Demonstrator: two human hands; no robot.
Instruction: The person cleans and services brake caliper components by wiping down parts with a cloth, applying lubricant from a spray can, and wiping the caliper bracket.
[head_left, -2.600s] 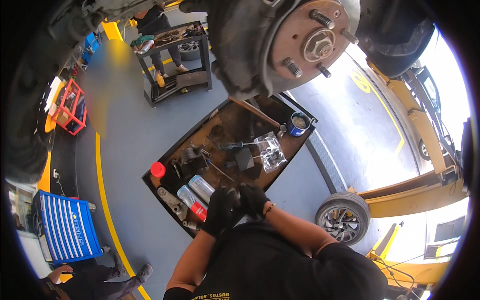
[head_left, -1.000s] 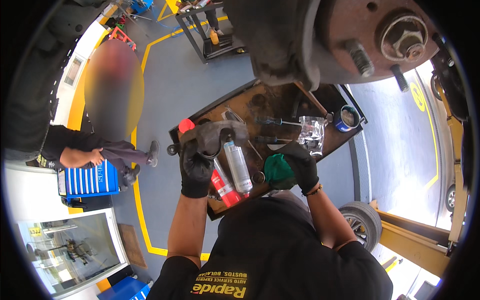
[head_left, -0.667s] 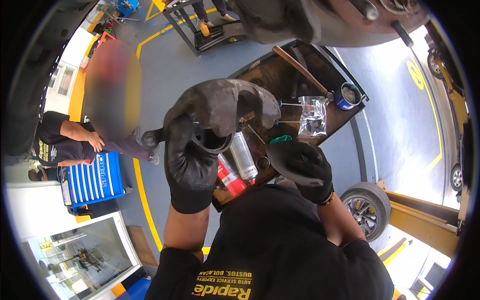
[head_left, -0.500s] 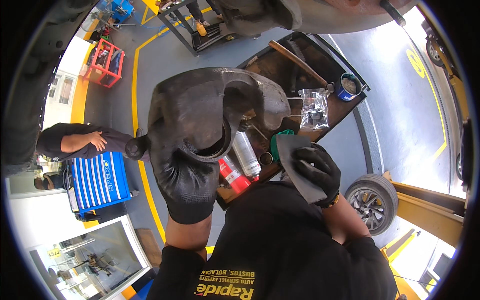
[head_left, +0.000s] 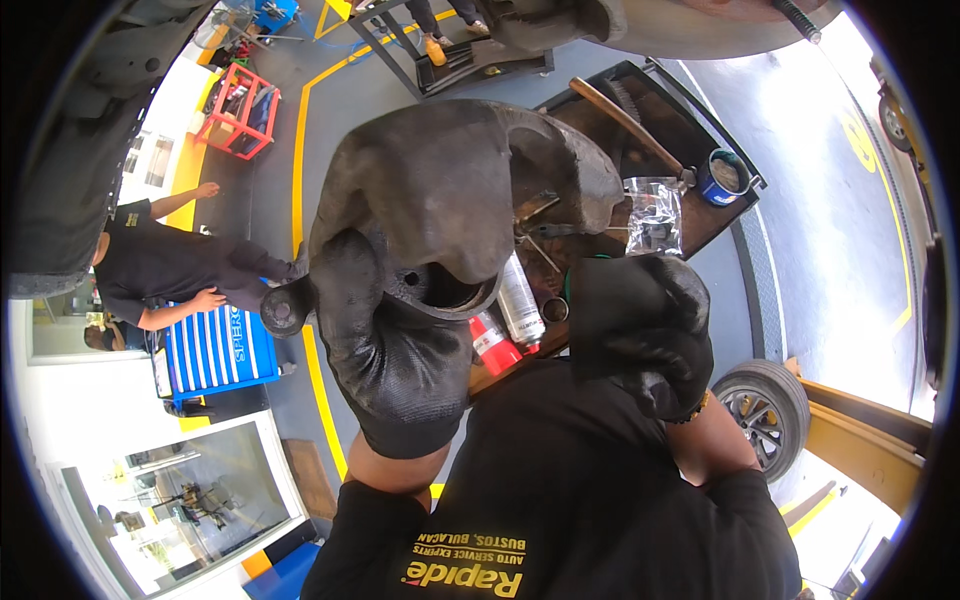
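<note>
A dark, heavy brake caliper is raised in front of my chest, its round piston bore tilted toward me. Wrapped round its lower side is my black-gloved left hand, the thumb pressed up near the bore. To the right, my gloved right hand grips a dark, flat sheet of sandpaper, whose face is turned up. The sheet is apart from the caliper. Behind and between my hands stand a silver spray can and a red spray can, partly hidden.
On the dark cart lie a wooden-handled hammer, a clear plastic bag and a blue tub. A wheel is at the right. A co-worker stands left by a blue tool cabinet.
My right hand has turned the sandpaper from a slanted hold to face upward. The caliper has tilted slightly in my left hand. The co-worker's arms have moved, and the view has shifted.
</note>
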